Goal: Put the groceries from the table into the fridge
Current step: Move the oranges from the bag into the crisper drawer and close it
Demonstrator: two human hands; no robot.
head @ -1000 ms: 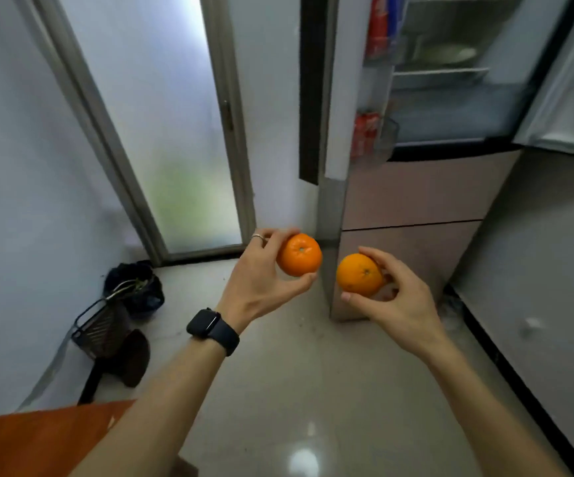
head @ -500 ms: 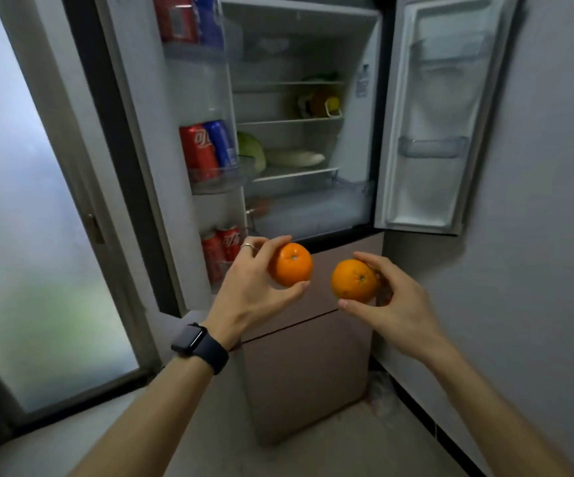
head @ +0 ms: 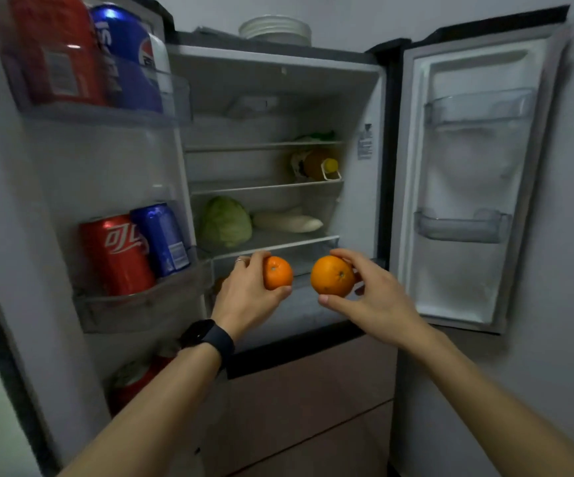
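Observation:
My left hand [head: 244,297] holds a small orange [head: 277,272] between thumb and fingers. My right hand [head: 371,297] holds a slightly larger orange [head: 332,275] the same way. Both oranges hover side by side in front of the open fridge [head: 278,80], just below the front edge of its lowest glass shelf [head: 278,244] and above the drawer front. That shelf carries a green cabbage [head: 225,222] and a white radish [head: 287,222].
The left door [head: 72,166] stands open with red and blue cans [head: 134,246] in its racks. The right door [head: 468,184] is open, its racks bare. A yellow-capped bottle [head: 316,165] lies on the middle shelf. Plates [head: 275,27] sit on top of the fridge.
The view has swung up from the floor and moved closer to the fridge. Both hands, each still holding its orange, have come up to the level of the lowest shelf.

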